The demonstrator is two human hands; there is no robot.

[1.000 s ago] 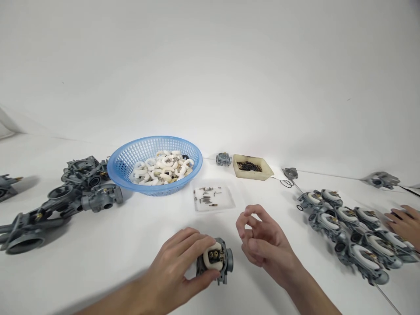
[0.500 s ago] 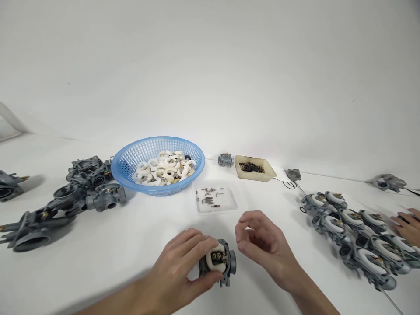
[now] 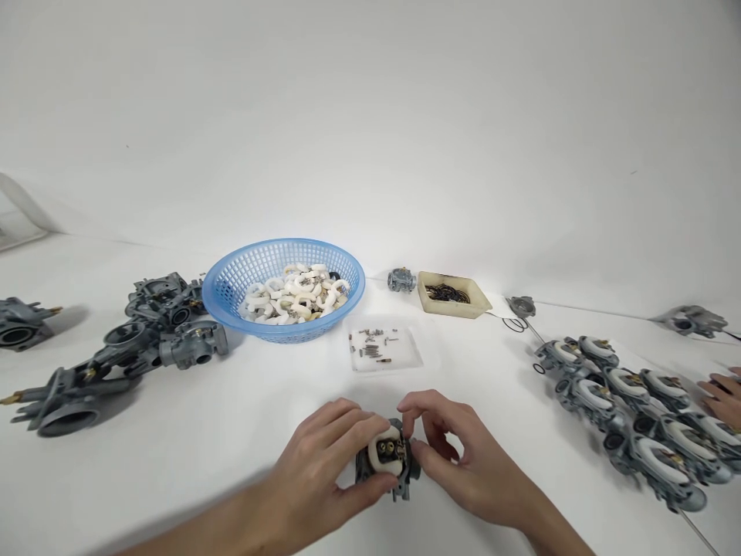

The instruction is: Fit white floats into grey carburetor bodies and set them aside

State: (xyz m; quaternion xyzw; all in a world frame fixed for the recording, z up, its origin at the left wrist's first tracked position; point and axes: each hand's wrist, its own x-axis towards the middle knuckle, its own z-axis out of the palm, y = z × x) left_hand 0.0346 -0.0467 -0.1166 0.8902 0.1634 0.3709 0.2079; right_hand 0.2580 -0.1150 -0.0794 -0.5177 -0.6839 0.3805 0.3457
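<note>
Near the front edge of the view, my left hand [image 3: 333, 463] grips a grey metal carburetor [image 3: 399, 486], its fingers over the far side and its thumb at the near side. A white C-shaped float [image 3: 377, 457] sits in the carburetor's upturned underside, around brass jets [image 3: 387, 446]. The left fingertips rest on the float. My right hand [image 3: 455, 448] is curled at the carburetor's right side, index finger and thumb brought close together by the float's hinge end. Anything small between those fingertips is hidden. Beyond the hands lies a shallow clear tray [image 3: 405, 357] of tiny pins and brass parts.
A blue basket [image 3: 231, 320] holds many white floats. Several carburetors [image 3: 194, 346] lie at left; others with floats [image 3: 660, 459] stand in rows at right. At the back are a single carburetor [image 3: 401, 279] and a box [image 3: 463, 310] of black rings. Another person's hand [image 3: 723, 398] shows at far right.
My right hand has moved left, from beside the carburetor to its right side, fingertips now at the float's hinge end. My left hand keeps its grip. The view has shifted slightly.
</note>
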